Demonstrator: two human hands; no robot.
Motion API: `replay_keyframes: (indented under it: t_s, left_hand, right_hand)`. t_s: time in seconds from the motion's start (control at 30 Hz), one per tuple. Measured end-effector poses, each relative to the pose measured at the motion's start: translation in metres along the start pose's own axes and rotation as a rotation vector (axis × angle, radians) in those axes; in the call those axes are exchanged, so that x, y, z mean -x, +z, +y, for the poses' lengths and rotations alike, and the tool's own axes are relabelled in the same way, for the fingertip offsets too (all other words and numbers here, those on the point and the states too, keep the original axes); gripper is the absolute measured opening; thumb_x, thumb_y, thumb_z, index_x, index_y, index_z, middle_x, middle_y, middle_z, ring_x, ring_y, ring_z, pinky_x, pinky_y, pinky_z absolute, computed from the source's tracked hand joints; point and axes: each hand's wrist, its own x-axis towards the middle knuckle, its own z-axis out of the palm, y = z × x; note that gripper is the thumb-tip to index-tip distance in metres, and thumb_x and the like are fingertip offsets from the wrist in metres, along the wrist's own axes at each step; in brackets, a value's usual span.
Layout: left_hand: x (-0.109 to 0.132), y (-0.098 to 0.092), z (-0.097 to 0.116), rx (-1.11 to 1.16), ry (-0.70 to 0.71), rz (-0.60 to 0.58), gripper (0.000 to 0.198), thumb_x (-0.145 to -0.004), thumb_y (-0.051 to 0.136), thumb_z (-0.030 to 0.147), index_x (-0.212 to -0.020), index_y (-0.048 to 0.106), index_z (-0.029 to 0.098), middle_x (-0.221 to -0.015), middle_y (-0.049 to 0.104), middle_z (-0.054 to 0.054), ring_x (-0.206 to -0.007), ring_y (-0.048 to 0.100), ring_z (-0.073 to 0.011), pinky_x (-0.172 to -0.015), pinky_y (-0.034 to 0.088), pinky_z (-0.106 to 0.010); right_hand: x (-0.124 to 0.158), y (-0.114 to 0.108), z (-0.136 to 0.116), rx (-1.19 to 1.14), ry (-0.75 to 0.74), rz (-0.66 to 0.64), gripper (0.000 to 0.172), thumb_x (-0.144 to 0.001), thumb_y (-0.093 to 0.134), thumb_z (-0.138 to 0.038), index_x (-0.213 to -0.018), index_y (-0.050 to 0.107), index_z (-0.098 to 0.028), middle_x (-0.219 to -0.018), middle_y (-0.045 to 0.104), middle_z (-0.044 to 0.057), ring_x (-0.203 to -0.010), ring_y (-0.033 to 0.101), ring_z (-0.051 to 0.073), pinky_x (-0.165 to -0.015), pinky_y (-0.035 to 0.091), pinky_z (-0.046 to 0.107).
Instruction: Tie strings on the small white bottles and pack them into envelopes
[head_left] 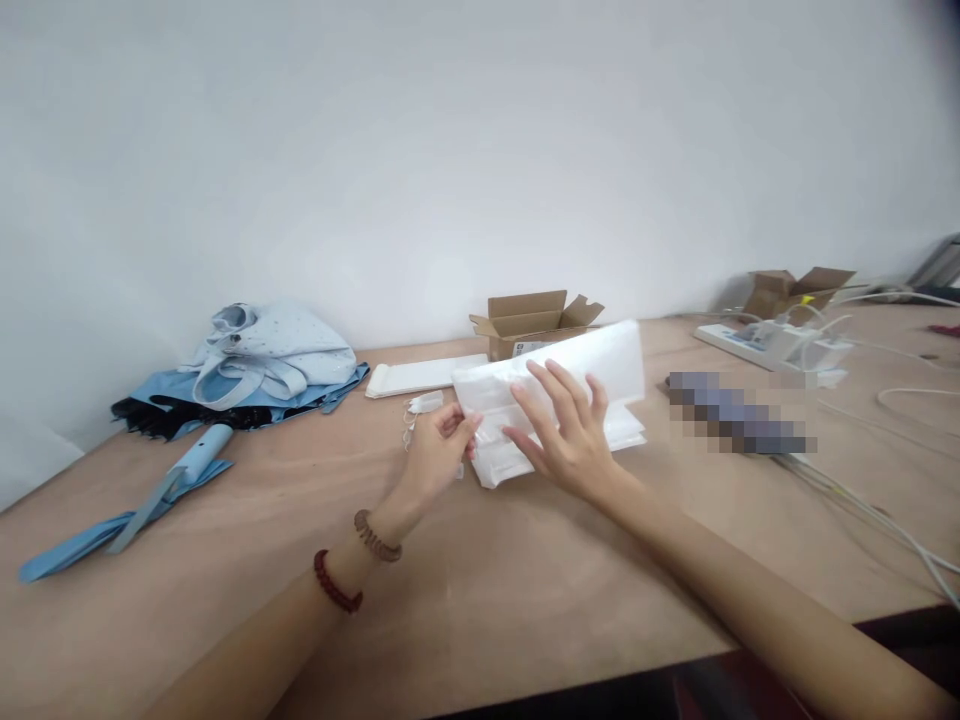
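A folded white sheet [611,362], thin and slightly shiny, stands tilted above the table; I cannot tell whether it is a bag, paper or plastic. My left hand [433,450] is closed, pinching its left edge between thumb and fingers. Against the sheet's near face rests my right hand [571,435], its fingers spread apart. Under the upper flap, more white layers [624,428] stick out to the right. Just beside my left hand lies a small white packet [426,402] with thin loops of string, partly hidden by the hand.
Behind the sheet stands an open cardboard box [529,318], with a flat white pad [427,376] to its left. A blue umbrella [199,455] lies under a pale cloth bag [292,345]. At right are a power strip [731,343], cables, another box [787,290] and a blurred-out object [735,415].
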Motion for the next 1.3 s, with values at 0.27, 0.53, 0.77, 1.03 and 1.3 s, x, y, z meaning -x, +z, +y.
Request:
replay_keyframes:
  t_s: [0.27, 0.53, 0.77, 1.03, 1.3]
  left_hand:
    - [0.005, 0.013, -0.010, 0.324, -0.344, -0.068, 0.019, -0.073, 0.067, 0.028, -0.068, 0.059, 0.012, -0.052, 0.050, 0.003, -0.045, 0.048, -0.0065, -0.048, 0.042, -0.020]
    - [0.002, 0.007, -0.017, -0.066, -0.523, 0.004, 0.030, -0.080, 0.060, 0.040, -0.065, 0.051, 0.015, -0.053, 0.058, -0.002, -0.034, 0.050, -0.0103, -0.036, 0.043, -0.023]
    - [-0.004, 0.009, -0.006, -0.089, -0.544, -0.089, 0.037, -0.082, 0.056, 0.044, -0.060, 0.051, 0.014, -0.053, 0.061, -0.006, -0.039, 0.057, -0.0146, -0.035, 0.042, -0.023]
    - [-0.008, 0.011, 0.006, 0.025, -0.546, -0.090, 0.032, -0.078, 0.063, 0.041, -0.064, 0.056, 0.013, -0.049, 0.057, -0.004, -0.041, 0.052, -0.0109, -0.038, 0.038, -0.021]
    - [-0.010, 0.017, 0.005, 0.233, -0.544, -0.082, 0.024, -0.075, 0.066, 0.035, -0.073, 0.058, 0.012, -0.058, 0.058, -0.002, -0.046, 0.051, -0.0098, -0.042, 0.035, -0.021]
  right_hand:
    - [0.006, 0.013, 0.011, -0.138, 0.100, -0.372, 0.044, -0.096, 0.034, -0.037, -0.133, 0.044, -0.016, -0.135, 0.050, 0.017, -0.129, 0.037, 0.030, -0.102, 0.020, 0.055]
    - [0.010, 0.020, 0.017, -0.249, 0.157, -0.598, 0.046, -0.097, 0.026, -0.044, -0.129, 0.048, -0.019, -0.132, 0.052, 0.016, -0.124, 0.042, 0.029, -0.096, 0.029, 0.053]
    - [0.011, 0.023, 0.019, -0.347, 0.237, -0.606, 0.045, -0.098, 0.025, -0.043, -0.127, 0.049, -0.020, -0.130, 0.054, 0.013, -0.121, 0.045, 0.026, -0.095, 0.030, 0.050]
    - [0.011, 0.024, 0.021, -0.401, 0.277, -0.570, 0.042, -0.098, 0.027, -0.039, -0.128, 0.050, -0.022, -0.124, 0.058, 0.011, -0.116, 0.049, 0.024, -0.092, 0.035, 0.044]
    - [0.011, 0.023, 0.021, -0.389, 0.295, -0.553, 0.041, -0.098, 0.027, -0.037, -0.127, 0.051, -0.021, -0.121, 0.060, 0.010, -0.114, 0.051, 0.022, -0.091, 0.037, 0.041]
